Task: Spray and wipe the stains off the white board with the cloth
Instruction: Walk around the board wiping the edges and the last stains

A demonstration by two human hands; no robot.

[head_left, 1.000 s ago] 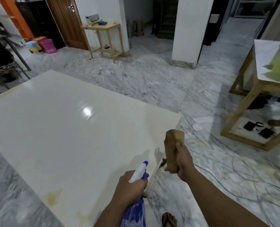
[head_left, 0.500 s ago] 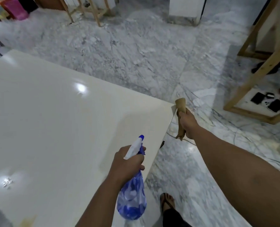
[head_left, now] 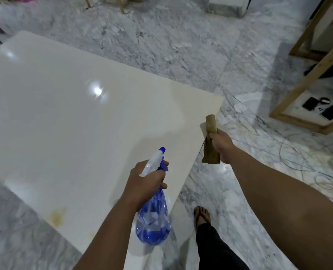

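Note:
The glossy white board (head_left: 68, 121) lies flat over the marble floor and fills the left half of the view. A yellowish stain (head_left: 59, 215) marks it near its front edge. My left hand (head_left: 145, 182) grips a clear blue spray bottle (head_left: 153, 221) by the neck, its white and blue nozzle aimed out over the board. My right hand (head_left: 223, 145) holds a folded tan cloth (head_left: 210, 143) upright, just past the board's right edge.
Grey marble floor (head_left: 171, 45) surrounds the board. A wooden table frame (head_left: 315, 75) stands at the right with dark devices (head_left: 321, 110) on its lower shelf. Thin cables (head_left: 298, 151) trail across the floor beside it. My sandalled foot (head_left: 201, 216) stands by the board's near corner.
The view has tilted further down and closer to the board. Both hands keep their grip; the spray bottle now hangs over the board's near right edge and the stain is in view.

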